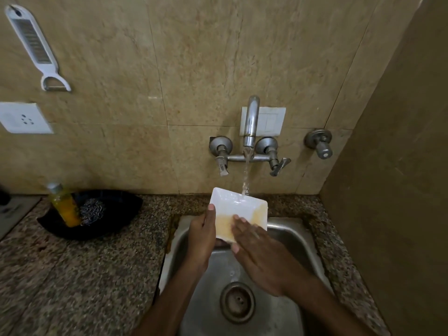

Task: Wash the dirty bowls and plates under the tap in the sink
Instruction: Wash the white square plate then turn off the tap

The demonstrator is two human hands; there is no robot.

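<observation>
A white square bowl [232, 207] with yellowish residue inside is held tilted over the steel sink [286, 236], under the water running from the wall tap [251, 122]. My left hand [202, 236] grips the bowl's left edge, thumb on the rim. My right hand [257, 253] lies flat with its fingers spread on the bowl's inner surface, over the yellow stain. The stream lands on the bowl's upper right part.
A black dish [116, 209] on the granite counter at left holds a yellow soap bottle [64, 206] and a steel scrubber [93, 210]. The sink drain [237, 301] lies below my hands. A white grater-peeler [34, 44] hangs on the wall; a side wall stands at right.
</observation>
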